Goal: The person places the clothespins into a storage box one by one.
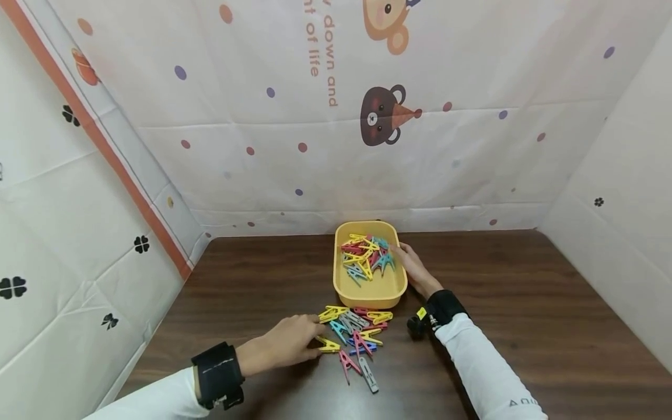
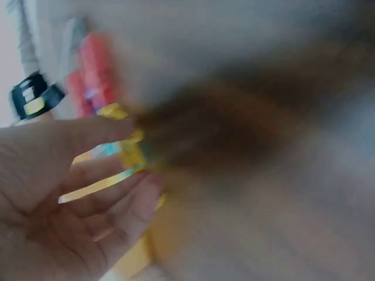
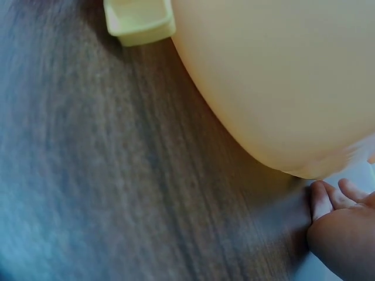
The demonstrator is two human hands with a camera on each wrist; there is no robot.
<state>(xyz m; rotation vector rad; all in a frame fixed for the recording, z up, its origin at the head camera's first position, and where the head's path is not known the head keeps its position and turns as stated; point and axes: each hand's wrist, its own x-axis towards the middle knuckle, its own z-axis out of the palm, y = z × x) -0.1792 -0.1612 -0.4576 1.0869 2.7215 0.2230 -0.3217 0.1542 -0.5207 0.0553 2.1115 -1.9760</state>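
clothespins [image 1: 354,333] under left hand [image 1: 287,344]

Yellow tub [image 1: 370,291], dark brown table [image 1: 525,303]

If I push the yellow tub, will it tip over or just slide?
Probably slide: the tub looks low and wide with a flat base on smooth table. It seems light plastic, holding only pegs, so it likely moves easily. The right hand rests by its rim.
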